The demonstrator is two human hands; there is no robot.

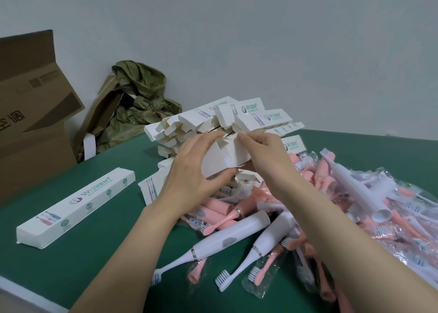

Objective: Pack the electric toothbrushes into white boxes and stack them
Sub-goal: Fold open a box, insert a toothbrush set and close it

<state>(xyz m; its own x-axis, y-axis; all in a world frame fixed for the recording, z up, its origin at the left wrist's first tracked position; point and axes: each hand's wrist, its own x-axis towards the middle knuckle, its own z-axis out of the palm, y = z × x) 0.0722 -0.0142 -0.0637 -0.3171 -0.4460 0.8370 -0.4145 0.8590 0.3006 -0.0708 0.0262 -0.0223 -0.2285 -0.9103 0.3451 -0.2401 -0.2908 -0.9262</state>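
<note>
Two hands hold a white box (225,162) over a heap of pink and white electric toothbrushes (232,235)
The left hand (192,170) grips the box's near end and the right hand (263,151) pinches its top edge. "WISDENT" in green marks the closed box (75,207) lying apart at left and the piled boxes (251,113) behind. All rest on a green table (94,265) below a pale wall, beside a brown carton (30,113) printed with Chinese characters

Green table (71,265), white box (227,161)
</note>
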